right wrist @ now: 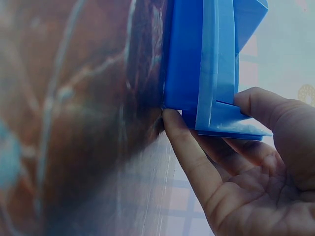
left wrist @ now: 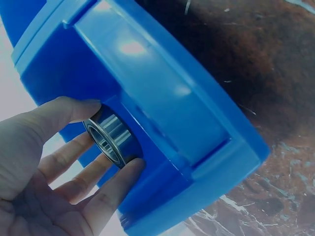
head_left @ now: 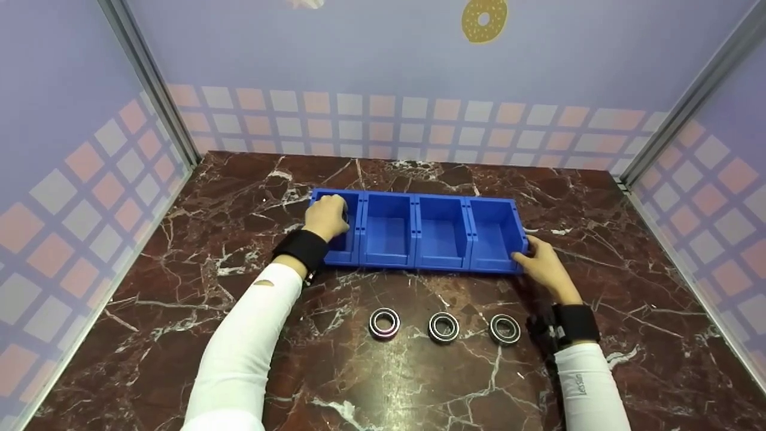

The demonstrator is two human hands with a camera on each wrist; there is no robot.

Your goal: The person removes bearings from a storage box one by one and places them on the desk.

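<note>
A blue bin (head_left: 388, 261) with several compartments in a row stands on the marble-patterned table. My left hand (head_left: 327, 216) reaches into its leftmost compartment. In the left wrist view that hand pinches a metal ball bearing (left wrist: 114, 136) between thumb and fingers, inside the compartment; the head view mostly hides this bearing behind the hand. At the bin's right end, my right hand (head_left: 543, 263) grips the side wall, thumb over the rim and fingers along the outside, as the right wrist view (right wrist: 236, 182) shows too.
Three more bearings lie in a row on the table in front of the bin: a left one (head_left: 384, 324) with a reddish tint, a middle one (head_left: 444, 327) and a right one (head_left: 505, 329). Tiled-pattern wall panels (head_left: 383, 120) enclose the table at the back and sides.
</note>
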